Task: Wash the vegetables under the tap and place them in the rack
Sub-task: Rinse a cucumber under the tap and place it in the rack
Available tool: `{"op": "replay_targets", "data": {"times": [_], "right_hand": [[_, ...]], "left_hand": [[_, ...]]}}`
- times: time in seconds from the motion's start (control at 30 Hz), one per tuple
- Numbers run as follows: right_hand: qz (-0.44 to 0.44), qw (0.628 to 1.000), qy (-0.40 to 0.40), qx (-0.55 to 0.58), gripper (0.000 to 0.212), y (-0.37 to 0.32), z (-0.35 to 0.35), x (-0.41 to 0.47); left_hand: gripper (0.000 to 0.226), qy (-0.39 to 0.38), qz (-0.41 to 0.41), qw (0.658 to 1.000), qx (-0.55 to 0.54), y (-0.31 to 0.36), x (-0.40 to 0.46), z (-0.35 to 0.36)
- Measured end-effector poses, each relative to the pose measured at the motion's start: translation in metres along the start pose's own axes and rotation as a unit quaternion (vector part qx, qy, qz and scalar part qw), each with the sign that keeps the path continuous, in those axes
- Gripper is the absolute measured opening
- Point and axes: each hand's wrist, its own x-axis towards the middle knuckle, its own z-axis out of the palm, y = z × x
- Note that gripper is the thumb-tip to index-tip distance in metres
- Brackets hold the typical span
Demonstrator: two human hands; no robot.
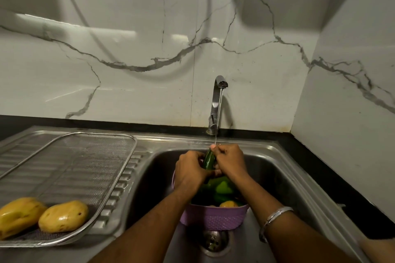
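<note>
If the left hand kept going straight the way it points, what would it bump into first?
Probably the right hand. The left hand points up and rightward, gripping the green vegetable between them; beyond lies the sink's back wall. Depth is unclear.

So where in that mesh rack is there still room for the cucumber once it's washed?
The mesh rack is bare across its whole far part, from the two yellow vegetables at its near left corner back to the rim nearest the tap. The purple basket in the sink is crowded.

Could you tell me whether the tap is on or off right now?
On. A thin stream of water runs from the tap spout down onto the green vegetable held by both hands over the sink.
</note>
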Motion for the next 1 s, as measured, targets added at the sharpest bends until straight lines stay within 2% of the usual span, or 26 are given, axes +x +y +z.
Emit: {"op": "replay_targets", "data": {"times": [0.07,0.13,0.27,0.37,0.43,0.5,0.57,0.7,0.83,0.9,1.0], "right_hand": [[0.017,0.999,-0.026,0.032,0.027,0.001,0.001,0.004],[0.041,0.996,-0.042,0.072,0.016,-0.004,-0.001,0.002],[0.034,0.991,-0.024,0.124,0.005,-0.009,-0.008,-0.008],[0.006,0.998,0.029,0.054,0.013,-0.008,-0.008,-0.007],[0.006,0.998,0.059,0.031,0.026,-0.007,-0.006,-0.002],[0.028,0.996,0.053,0.065,0.039,-0.006,-0.006,0.002],[0.06,0.99,0.01,0.129,0.039,-0.005,-0.008,0.005],[0.088,0.971,-0.061,0.212,0.025,-0.003,-0.011,0.005],[0.084,0.945,-0.109,0.296,0.017,-0.004,-0.015,0.007],[0.084,0.944,-0.101,0.302,0.013,-0.004,-0.015,0.008],[0.069,0.968,-0.036,0.24,0.011,-0.004,-0.016,0.007]], "left_hand": [[0.055,0.006,0.004,1.0,0.007,-0.003,0.002,-0.001],[0.053,0.013,0.011,0.999,0.029,-0.003,0.002,-0.002],[0.05,0.017,0.028,0.999,0.033,-0.002,0.002,-0.001],[0.05,0.01,0.05,0.998,0.048,0.001,0.001,0.002],[0.05,0.002,0.062,0.997,0.047,0.0,0.0,0.003],[0.052,-0.003,0.065,0.997,0.05,-0.003,0.001,0.0],[0.054,-0.009,0.052,0.997,0.047,-0.007,0.005,-0.005],[0.047,-0.096,0.026,0.994,-0.047,-0.01,0.011,-0.007],[0.023,-0.21,-0.06,0.933,-0.287,0.004,0.006,0.002],[0.021,-0.234,-0.089,0.913,-0.322,0.01,0.004,0.004],[0.022,-0.242,-0.091,0.913,-0.316,0.012,0.003,0.007]]}}
